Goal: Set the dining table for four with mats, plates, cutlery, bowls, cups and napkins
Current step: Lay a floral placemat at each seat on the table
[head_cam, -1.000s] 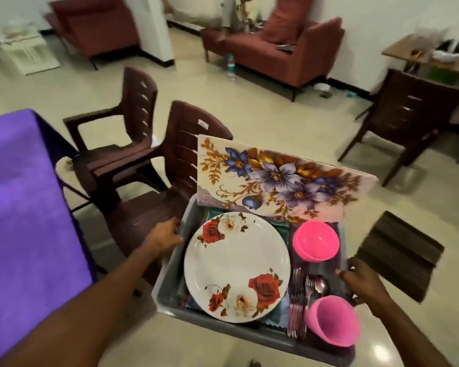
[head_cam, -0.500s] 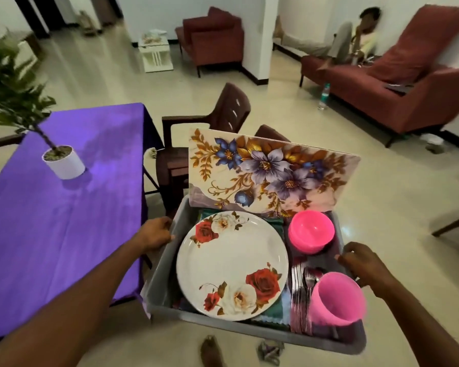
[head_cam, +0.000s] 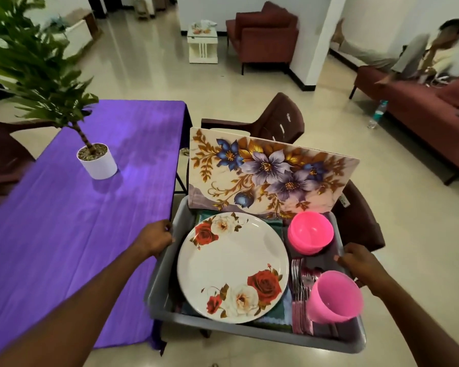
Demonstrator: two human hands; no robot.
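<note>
Head view: I face a tabletop [head_cam: 64,234] covered by a purple cloth, standing on a glossy cream tiled floor [head_cam: 249,83]; one white pot with a green plant [head_cam: 97,161] stands on it. Around the tabletop I count four dark brown plastic chairs: one beyond the tub [head_cam: 276,123], one at the tub's right [head_cam: 361,218], and parts of two at the left edge [head_cam: 3,154]. Further back stand one maroon armchair [head_cam: 263,38], one small white side table [head_cam: 203,46] and one maroon sofa [head_cam: 421,109] where a person reclines; one water bottle [head_cam: 378,113] stands on the floor beside it. I hold one grey tub [head_cam: 164,276] above the floor, just right of the tabletop edge. My left hand [head_cam: 155,238] grips its left rim, fingers curled over; my right hand [head_cam: 361,263] grips the right rim likewise. Inside the tub: a floral mat [head_cam: 270,173] leaning upright at the far wall (whether more stand behind it, I cannot tell), a rose-patterned plate [head_cam: 231,266] lying on folded green napkins [head_cam: 273,317], a stack of pink bowls [head_cam: 310,231], one pink cup [head_cam: 334,298] tilted on its side, and a bundle of cutlery [head_cam: 300,295], number unclear.
</note>
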